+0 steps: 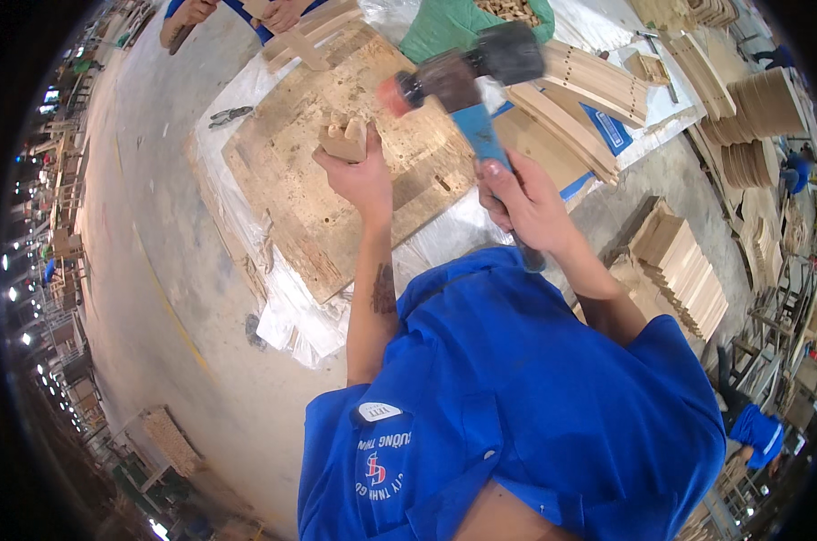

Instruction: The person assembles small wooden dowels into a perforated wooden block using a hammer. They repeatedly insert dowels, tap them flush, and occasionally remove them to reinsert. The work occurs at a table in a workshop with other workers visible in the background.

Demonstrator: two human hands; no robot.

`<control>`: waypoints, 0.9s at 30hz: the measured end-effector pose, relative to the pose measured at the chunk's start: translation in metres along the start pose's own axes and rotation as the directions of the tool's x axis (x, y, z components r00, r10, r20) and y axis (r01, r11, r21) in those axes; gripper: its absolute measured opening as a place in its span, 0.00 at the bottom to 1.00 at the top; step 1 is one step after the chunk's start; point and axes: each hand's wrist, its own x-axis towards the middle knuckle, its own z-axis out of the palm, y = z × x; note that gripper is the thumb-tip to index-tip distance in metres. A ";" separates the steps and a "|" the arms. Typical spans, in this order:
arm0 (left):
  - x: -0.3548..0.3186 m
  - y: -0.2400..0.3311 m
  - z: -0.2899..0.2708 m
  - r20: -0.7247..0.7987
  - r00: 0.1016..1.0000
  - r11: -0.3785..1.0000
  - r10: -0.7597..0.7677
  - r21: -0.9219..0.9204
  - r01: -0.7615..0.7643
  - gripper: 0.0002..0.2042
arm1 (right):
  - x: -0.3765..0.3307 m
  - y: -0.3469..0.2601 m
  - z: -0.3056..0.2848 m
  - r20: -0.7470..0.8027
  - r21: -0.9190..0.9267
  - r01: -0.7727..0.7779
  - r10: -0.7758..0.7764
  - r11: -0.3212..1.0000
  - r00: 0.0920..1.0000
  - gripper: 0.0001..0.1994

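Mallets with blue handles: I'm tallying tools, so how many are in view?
1: the mallet is in the right hand; the left hand holds a wooden block. More may be hidden from view.

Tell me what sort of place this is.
Likely a woodworking workshop: the right hand grips a blue-handled mallet, the left hand holds a small wooden piece, and cut wooden parts lie stacked nearby.

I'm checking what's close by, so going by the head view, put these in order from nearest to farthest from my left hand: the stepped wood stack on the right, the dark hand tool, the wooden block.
From your left hand:
1. Wooden block: in its grasp.
2. Dark hand tool: left, beside the board.
3. Stepped wood stack: far over, right.
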 end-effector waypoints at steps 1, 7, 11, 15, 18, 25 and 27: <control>0.000 -0.001 -0.001 -0.013 1.000 0.999 0.022 -0.043 -0.022 0.30 | -0.003 -0.002 0.006 -0.035 0.076 0.013 -0.011 0.997 0.999 0.17; -0.004 -0.003 -0.002 0.061 0.998 0.996 -0.034 0.086 0.029 0.29 | 0.025 -0.001 0.027 0.030 -0.527 0.070 -0.063 0.847 0.998 0.16; -0.006 -0.003 -0.004 0.036 0.999 0.991 0.010 0.134 -0.015 0.28 | 0.014 -0.015 0.042 -0.056 -0.227 0.149 -0.166 0.962 0.985 0.16; -0.007 0.004 0.001 -0.005 1.000 0.997 -0.007 0.074 0.007 0.28 | 0.006 0.013 0.035 -0.252 0.145 0.196 -0.155 0.970 0.955 0.18; -0.001 0.002 -0.005 0.007 0.999 0.996 -0.044 0.075 0.043 0.28 | 0.026 0.018 0.031 0.008 -0.620 0.184 -0.228 0.763 0.974 0.18; -0.002 0.012 -0.007 0.006 0.994 0.994 -0.106 0.022 0.106 0.30 | 0.007 0.024 0.040 -0.220 -0.056 0.222 -0.229 0.973 0.948 0.17; -0.003 0.015 -0.006 0.026 0.997 0.997 -0.069 0.024 0.068 0.29 | 0.015 0.032 0.038 -0.159 -0.309 0.191 -0.248 0.932 0.956 0.16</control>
